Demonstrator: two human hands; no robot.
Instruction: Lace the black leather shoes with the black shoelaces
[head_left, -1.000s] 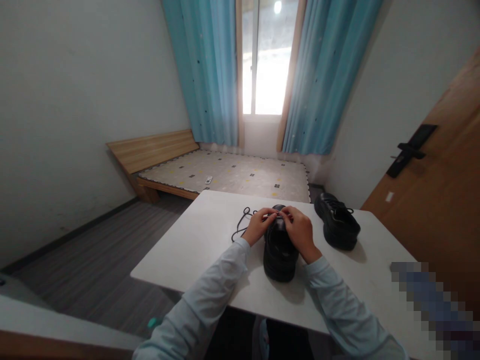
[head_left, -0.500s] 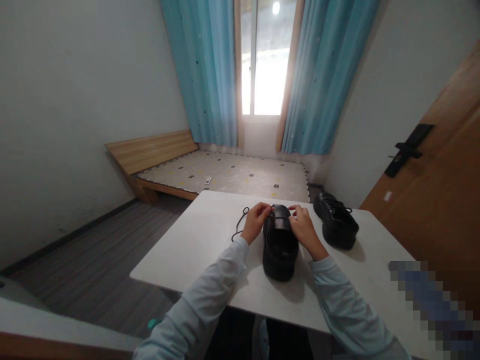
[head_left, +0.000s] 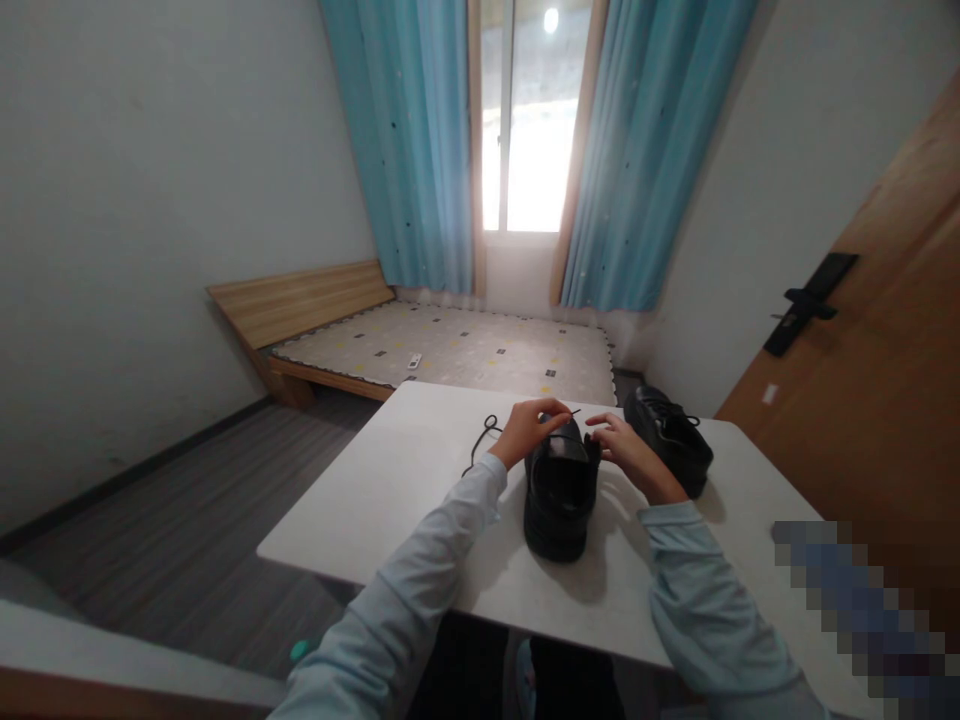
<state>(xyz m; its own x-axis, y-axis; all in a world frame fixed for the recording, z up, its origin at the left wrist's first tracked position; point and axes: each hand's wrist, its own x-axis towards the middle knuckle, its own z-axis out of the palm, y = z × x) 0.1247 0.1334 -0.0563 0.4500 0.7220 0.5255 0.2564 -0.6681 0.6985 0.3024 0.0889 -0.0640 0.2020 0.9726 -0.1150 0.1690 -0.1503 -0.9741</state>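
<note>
A black lace-up shoe [head_left: 556,500] stands on the white table in front of me, its heel end towards me. My left hand [head_left: 531,428] reaches over the shoe's front part, thumb and fingers pinched on a black shoelace [head_left: 576,411] whose tip sticks out to the right. More of the lace lies looped on the table to the left of that hand. At the shoe's right side is my right hand [head_left: 626,450], its index finger stretched out and the lower fingertips gripping the raised side flap [head_left: 592,442]. The thumb is mostly hidden.
A second black shoe [head_left: 670,435], laced, stands at the right on the white table [head_left: 360,490]. Behind the table is a bed [head_left: 465,345] with a white remote [head_left: 415,361] on it. A wooden door [head_left: 862,400] is at the right.
My left hand has moved right across the shoe with the lace end. My right hand has shifted a little to the right, and the shoe's side flap now stands out.
</note>
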